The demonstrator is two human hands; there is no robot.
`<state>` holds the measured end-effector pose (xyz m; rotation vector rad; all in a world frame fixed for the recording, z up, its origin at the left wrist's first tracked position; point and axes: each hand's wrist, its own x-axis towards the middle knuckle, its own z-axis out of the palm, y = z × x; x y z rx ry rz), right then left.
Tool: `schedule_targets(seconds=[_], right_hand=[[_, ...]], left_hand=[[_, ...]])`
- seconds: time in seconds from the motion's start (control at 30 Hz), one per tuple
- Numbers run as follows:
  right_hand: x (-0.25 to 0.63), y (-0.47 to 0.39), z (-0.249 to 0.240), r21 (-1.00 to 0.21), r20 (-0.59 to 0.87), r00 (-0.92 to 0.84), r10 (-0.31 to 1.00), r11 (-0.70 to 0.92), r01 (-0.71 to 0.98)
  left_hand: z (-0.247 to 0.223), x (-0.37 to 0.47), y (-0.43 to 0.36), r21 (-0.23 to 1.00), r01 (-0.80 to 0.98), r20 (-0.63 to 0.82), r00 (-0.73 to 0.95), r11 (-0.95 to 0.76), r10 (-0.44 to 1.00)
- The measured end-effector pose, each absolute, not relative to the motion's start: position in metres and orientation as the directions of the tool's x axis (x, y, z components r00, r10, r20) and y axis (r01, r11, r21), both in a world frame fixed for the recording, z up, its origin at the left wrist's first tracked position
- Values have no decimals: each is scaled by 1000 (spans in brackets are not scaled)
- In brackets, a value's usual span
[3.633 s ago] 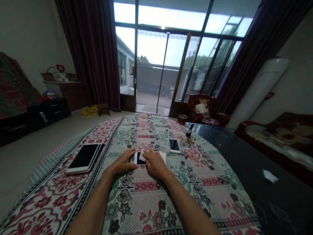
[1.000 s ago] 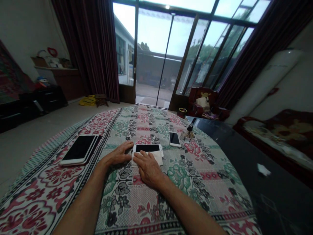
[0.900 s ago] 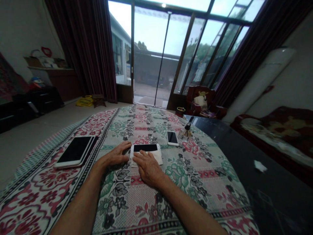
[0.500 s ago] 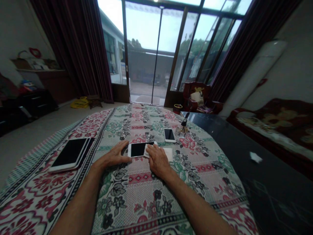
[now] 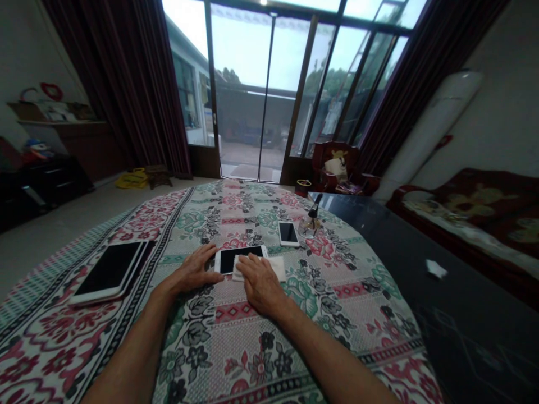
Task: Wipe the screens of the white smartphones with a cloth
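Note:
A white phone with a black screen (image 5: pixel 228 261) lies sideways on the patterned tablecloth (image 5: pixel 261 336). My left hand (image 5: pixel 196 269) rests at its left end, thumb and fingers spread around the edge. Under the fingers of my right hand (image 5: pixel 260 282) is a pale cloth (image 5: pixel 275 268), pressed on the phone's lower edge and screen; it partly hides the phone. A smaller white phone (image 5: pixel 288 234) lies behind, to the right. Beside that stands a clear glass container with a dark brush-like top (image 5: pixel 312 223).
Stacked white tablets (image 5: pixel 110 272) lie on the left of the table. A dark glossy surface (image 5: pixel 391 252) adjoins at the right, with a crumpled white piece (image 5: pixel 436 269) on it. Beyond are a wooden chair (image 5: pixel 332 163) and glass doors.
My right hand and the cloth have moved left along the phone, and more of the cloth shows. My left hand stays at the phone's left end. The view has shifted slightly.

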<state>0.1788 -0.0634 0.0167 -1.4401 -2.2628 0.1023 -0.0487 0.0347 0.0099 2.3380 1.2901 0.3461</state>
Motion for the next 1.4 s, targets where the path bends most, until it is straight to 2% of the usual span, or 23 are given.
schedule_targets(seconds=[0.2,0.4,0.57,0.8,0.97,1.13,1.4], right_hand=[[197,-51,14,-318,361,-171,917,294,901],[204,-48,17,-307,339,-98,936,208,929],[190,-58,15,-277,382,-185,906,303,912],[167,-74,20,-298,417,-402,815,540,787],[175,-62,19,-337,474,-366,801,549,765],[198,-43,15,-310,475,-309,824,485,818],[209,-41,12,-298,406,-115,906,250,921]], left_hand=[[13,-48,35,513,711,28,546,-481,837],[19,-46,31,478,754,-13,518,-450,855],[18,-45,30,466,755,10,517,-462,856],[11,-47,35,475,737,40,527,-480,849],[11,-47,35,470,740,34,529,-481,848],[10,-48,35,466,744,37,524,-478,851],[13,-47,34,462,750,12,528,-473,849]])
